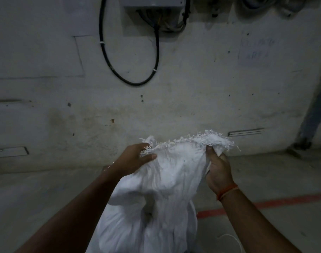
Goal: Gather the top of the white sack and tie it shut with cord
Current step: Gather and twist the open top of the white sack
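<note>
My left hand and right hand each clutch a corner of the white sack's frayed top. The sack stands on the floor at six o'clock, with white cord lying at its four o'clock.

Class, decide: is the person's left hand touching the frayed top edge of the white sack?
Touching. The head view shows the left hand gripping the white sack at its frayed edge, thumb pressed on the cloth.

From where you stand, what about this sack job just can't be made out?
All from the head view:
- White sack: contents hidden by its fabric; base cut off by the bottom edge.
- Cord: thin, dim, runs off the frame.
- Left hand, right hand: fingertips buried in the fabric.
- Wall box: cropped at the top.
</note>
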`<state>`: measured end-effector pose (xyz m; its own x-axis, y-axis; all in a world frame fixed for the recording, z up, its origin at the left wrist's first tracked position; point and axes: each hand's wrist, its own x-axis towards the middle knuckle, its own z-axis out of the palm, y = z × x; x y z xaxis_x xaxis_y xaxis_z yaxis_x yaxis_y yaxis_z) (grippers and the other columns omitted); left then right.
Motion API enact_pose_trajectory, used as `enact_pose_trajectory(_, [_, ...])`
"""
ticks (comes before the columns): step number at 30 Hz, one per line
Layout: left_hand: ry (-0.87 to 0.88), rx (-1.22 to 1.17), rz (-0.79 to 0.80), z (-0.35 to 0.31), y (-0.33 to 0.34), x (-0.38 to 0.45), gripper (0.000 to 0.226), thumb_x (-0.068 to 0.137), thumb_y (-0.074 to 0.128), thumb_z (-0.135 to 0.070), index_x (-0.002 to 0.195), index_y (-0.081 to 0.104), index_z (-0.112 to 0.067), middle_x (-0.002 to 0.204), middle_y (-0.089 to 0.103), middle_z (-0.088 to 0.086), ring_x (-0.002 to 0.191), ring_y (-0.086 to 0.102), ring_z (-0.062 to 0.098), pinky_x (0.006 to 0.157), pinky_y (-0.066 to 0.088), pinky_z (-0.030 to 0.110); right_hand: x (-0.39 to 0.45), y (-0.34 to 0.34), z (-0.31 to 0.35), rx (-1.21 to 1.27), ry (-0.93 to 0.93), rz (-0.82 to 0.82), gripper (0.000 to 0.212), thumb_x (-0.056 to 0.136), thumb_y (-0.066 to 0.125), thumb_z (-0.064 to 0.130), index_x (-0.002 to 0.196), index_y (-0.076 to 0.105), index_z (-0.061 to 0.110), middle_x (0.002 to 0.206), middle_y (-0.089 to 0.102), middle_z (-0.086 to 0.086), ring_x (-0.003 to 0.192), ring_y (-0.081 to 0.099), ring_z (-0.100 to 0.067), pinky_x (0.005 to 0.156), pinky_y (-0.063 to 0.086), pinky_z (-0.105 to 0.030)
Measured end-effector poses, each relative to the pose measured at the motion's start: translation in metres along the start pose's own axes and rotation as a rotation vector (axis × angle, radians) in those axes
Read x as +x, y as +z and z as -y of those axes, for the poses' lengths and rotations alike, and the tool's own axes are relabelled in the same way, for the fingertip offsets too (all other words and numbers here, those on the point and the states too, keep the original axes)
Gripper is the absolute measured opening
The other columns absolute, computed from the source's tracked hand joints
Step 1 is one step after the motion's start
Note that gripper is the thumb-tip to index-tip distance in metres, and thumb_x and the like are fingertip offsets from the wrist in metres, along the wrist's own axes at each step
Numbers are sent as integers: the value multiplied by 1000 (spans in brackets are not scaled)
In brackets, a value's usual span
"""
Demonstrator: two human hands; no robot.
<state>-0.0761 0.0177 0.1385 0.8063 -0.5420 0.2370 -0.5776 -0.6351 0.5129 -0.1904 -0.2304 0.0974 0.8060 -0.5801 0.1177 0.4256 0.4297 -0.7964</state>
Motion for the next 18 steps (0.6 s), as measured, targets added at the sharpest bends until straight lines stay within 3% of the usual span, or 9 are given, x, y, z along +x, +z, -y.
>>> enact_pose_trajectory(4, [39, -64, -118, -8, 0, 10, 52, 89, 68, -51, 122, 70, -11, 124, 72, 5, 113, 68, 20, 91, 49, 26, 9, 22, -9, -218, -105, -63, 28, 99, 55, 9, 126, 61, 1, 122, 68, -23, 112, 66, -40, 102, 50, -57])
enact_pose_trajectory(6, [89, -89, -184, -18, 0, 15, 33, 91, 68, -45, 104, 74, -15, 104, 76, 0, 97, 70, 17, 82, 51, 25, 10, 38, -11, -303, -107, -49, 33, 97, 56, 10, 130, 61, 6, 125, 68, -19, 114, 66, -35, 104, 49, -57])
enact_pose_trajectory(9, [211, -51, -225, -29, 1, 24, 14, 89, 65, -31, 87, 69, -18, 85, 72, -5, 83, 70, 16, 70, 47, 22, 2, 59, -17, -280, -58, 167, 26, 90, 64, 13, 116, 67, 12, 114, 73, -16, 105, 70, -33, 99, 53, -52])
enact_pose_trajectory(13, [276, -66, -238, -33, 8, 29, 16, 72, 62, -14, 85, 71, -16, 83, 76, -1, 80, 72, 17, 72, 53, 28, -5, 71, -31, -583, -77, 477, 56, 75, 84, 29, 126, 61, 21, 122, 72, -1, 115, 68, -18, 99, 54, -39])
enact_pose_trajectory(16, [280, -105, -263, -30, 11, 27, 11, 77, 62, -12, 82, 68, -20, 80, 73, -5, 79, 71, 16, 70, 51, 26, -1, 70, -37, -630, -166, 390, 36, 80, 80, 16, 113, 70, 26, 116, 73, 2, 115, 68, -17, 97, 53, -28])
enact_pose_trajectory(18, [291, -122, -233, -25, 9, 25, 8, 84, 66, -18, 89, 64, -24, 85, 68, -10, 81, 67, 9, 70, 47, 21, 1, 66, -39, -571, -219, 317, 30, 82, 75, 12, 106, 71, 30, 113, 75, 1, 111, 69, -16, 97, 54, -31])
